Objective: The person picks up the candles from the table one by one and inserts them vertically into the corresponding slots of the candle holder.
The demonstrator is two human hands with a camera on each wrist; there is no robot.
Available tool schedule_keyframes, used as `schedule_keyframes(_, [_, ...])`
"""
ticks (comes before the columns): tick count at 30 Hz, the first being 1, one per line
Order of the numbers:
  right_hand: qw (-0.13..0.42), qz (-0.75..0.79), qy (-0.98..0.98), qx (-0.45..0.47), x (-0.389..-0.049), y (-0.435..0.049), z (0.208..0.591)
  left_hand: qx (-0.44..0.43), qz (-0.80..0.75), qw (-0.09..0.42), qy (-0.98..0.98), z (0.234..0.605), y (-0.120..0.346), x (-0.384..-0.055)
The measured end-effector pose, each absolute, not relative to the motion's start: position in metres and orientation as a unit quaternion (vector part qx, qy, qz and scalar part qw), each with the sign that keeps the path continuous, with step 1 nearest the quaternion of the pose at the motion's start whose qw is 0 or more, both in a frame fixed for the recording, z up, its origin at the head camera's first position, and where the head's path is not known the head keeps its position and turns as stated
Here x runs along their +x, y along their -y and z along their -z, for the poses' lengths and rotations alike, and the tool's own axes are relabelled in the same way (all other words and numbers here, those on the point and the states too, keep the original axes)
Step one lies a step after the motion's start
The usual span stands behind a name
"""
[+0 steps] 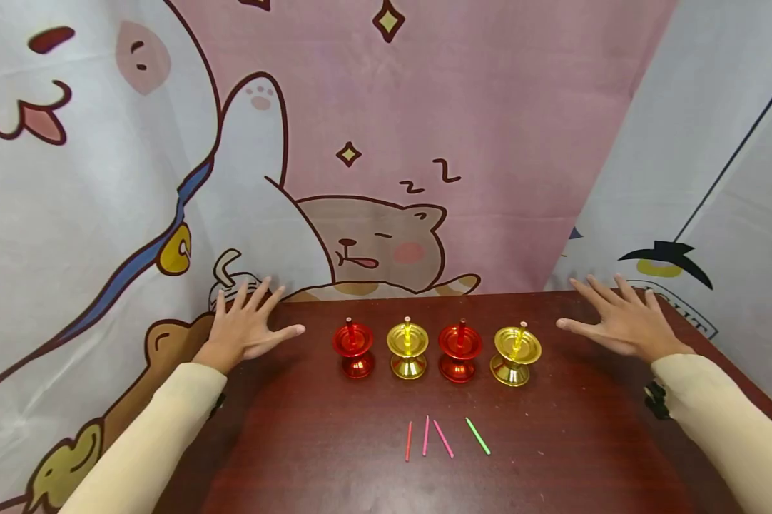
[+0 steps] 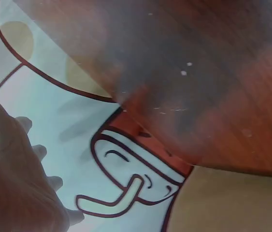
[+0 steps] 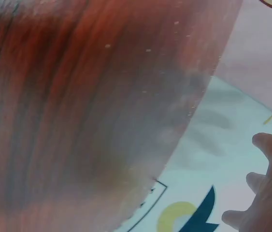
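Cream long sleeves [image 1: 151,435] nearest, one per arm, coming in from both lower corners. Behind everything, pink-and-white fabric backdrop [image 1: 521,128] with cartoon animals, sparkles and Z's. Dark reddish-brown wood-grain tabletop [image 1: 334,457], glossy, far edge along the fabric.

Left hand [image 1: 241,332]: released, fingers straight and spread, holding nothing, left of the row. Right hand [image 1: 623,325]: same, fingers and thumb splayed, right of the row. Can't tell if either touches the wood.

Between the hands, four shiny goblet-shaped stands, upright, side by side, apart. Left to right: red metallic stand [image 1: 356,352], gold metallic stand [image 1: 408,352], second red stand [image 1: 459,355], second gold stand [image 1: 514,360]. Short rods [image 1: 407,335] rise from their bowls, red in red, yellow in gold.

Smallest: four thin sticks lying on the wood, on the person's side of the stands. Red stick [image 1: 408,441] leftmost, straight pink stick [image 1: 426,435] beside it, slanted pink stick [image 1: 443,438] next, green stick [image 1: 478,435] rightmost, slanted, a bit apart.
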State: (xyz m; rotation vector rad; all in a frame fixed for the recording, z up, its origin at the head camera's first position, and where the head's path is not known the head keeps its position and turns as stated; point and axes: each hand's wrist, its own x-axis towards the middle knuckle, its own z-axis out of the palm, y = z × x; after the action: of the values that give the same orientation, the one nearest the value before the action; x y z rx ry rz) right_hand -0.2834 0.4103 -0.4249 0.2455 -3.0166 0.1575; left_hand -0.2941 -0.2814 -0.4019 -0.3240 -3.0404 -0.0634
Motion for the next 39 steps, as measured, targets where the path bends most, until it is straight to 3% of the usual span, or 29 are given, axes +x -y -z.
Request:
schedule_keyframes(13, [0.065, -0.045, 0.989, 0.127, -0.265, -0.389, 0.4, -0.153, 0.014, 0.051, 0.987, 0.38, 0.257, -0.273])
schedule_keyframes(39, [0.182, -0.087, 0.944, 0.262, -0.206, -0.317, 0.39, -0.221, 0.063, 0.131, 0.965, 0.376, 0.212, -0.223])
